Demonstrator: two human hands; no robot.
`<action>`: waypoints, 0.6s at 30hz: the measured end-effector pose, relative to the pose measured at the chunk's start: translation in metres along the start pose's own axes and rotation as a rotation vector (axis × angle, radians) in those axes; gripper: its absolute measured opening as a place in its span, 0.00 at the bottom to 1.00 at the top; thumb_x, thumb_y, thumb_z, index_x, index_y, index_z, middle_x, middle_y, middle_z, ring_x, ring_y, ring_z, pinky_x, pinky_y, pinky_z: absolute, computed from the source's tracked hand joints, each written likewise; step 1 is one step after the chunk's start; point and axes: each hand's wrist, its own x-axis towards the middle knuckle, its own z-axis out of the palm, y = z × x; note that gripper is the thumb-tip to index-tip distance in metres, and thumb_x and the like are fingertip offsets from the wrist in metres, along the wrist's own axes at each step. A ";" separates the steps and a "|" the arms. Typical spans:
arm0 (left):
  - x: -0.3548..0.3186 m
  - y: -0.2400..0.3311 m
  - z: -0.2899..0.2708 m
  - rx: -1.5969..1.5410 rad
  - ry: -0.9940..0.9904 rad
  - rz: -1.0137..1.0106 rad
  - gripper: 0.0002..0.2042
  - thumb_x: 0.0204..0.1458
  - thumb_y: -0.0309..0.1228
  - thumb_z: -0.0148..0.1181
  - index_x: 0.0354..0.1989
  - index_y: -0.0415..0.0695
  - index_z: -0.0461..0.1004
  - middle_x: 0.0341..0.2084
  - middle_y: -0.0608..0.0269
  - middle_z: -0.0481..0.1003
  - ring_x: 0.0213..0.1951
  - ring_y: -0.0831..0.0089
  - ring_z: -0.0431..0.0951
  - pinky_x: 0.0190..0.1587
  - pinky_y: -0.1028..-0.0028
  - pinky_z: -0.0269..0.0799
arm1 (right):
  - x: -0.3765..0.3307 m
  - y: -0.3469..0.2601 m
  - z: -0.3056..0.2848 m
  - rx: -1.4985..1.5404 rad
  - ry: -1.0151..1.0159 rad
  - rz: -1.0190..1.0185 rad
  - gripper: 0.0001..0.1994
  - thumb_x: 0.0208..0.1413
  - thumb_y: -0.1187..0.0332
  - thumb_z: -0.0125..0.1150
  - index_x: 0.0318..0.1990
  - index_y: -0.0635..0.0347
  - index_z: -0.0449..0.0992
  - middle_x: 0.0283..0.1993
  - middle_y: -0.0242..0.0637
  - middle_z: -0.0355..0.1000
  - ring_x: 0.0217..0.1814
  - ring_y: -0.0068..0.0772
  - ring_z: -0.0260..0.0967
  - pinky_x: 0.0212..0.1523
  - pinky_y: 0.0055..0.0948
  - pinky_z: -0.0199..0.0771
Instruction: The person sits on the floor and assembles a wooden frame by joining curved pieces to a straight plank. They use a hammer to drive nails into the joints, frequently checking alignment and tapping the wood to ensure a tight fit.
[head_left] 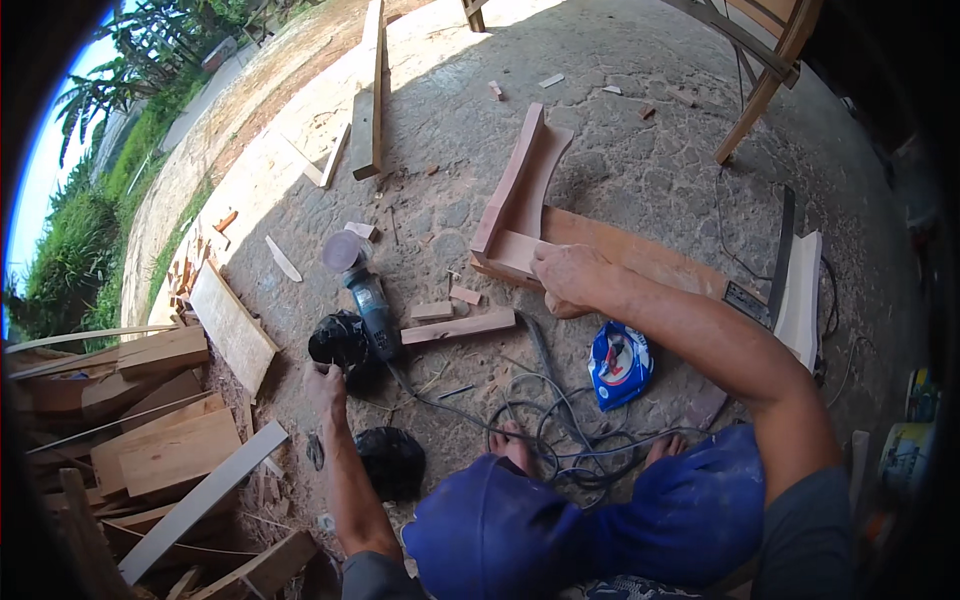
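My left hand [328, 387] has its fingers curled at the lower edge of a crumpled black plastic bag [342, 342], pinching it. Beside that bag lies a blue angle grinder [372, 308] with a round pale disc. My right hand [572, 278] is closed against a pale wooden rail [513, 252]; whatever its fingers hold is hidden. That rail meets a curved wooden piece [520, 180] standing at its far end. A wide reddish board [640, 250] lies alongside, partly behind my right forearm. Near my right forearm rests a blue and white plastic packet [620, 366].
Dark cables [570, 440] coil by my feet. A second black bag [390, 462] lies near my left forearm. Wood offcuts [165, 440] are piled at left. A stick [460, 326] and small blocks lie mid-floor. Another curved piece [797, 300] is at right; a wooden stand [765, 90] is beyond.
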 end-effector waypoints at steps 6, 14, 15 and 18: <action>-0.072 0.082 0.011 -0.784 -0.028 -0.136 0.03 0.56 0.22 0.63 0.37 0.39 0.75 0.27 0.70 0.73 0.29 0.83 0.70 0.34 0.80 0.68 | -0.001 0.002 -0.008 0.023 -0.071 0.019 0.17 0.45 0.69 0.54 0.43 0.67 0.78 0.49 0.48 0.73 0.51 0.51 0.77 0.51 0.46 0.80; -0.080 0.252 0.099 -0.963 -0.459 0.351 0.05 0.64 0.25 0.57 0.44 0.39 0.75 0.35 0.63 0.81 0.36 0.82 0.77 0.39 0.80 0.72 | -0.005 0.004 0.000 0.103 0.047 0.003 0.20 0.47 0.67 0.54 0.47 0.66 0.79 0.52 0.48 0.73 0.55 0.50 0.75 0.55 0.44 0.78; -0.084 0.263 0.110 -1.028 -0.502 0.324 0.05 0.64 0.26 0.57 0.45 0.39 0.75 0.36 0.62 0.81 0.36 0.81 0.77 0.39 0.79 0.72 | -0.008 0.006 0.004 0.120 0.068 0.006 0.20 0.47 0.67 0.54 0.48 0.66 0.78 0.52 0.48 0.73 0.56 0.50 0.75 0.55 0.44 0.78; -0.087 0.277 0.134 -0.995 -0.384 0.405 0.07 0.64 0.28 0.59 0.46 0.39 0.77 0.36 0.63 0.82 0.36 0.80 0.77 0.40 0.78 0.72 | -0.012 0.006 0.007 0.167 0.118 0.002 0.21 0.47 0.68 0.54 0.49 0.67 0.77 0.53 0.48 0.72 0.56 0.51 0.74 0.56 0.45 0.77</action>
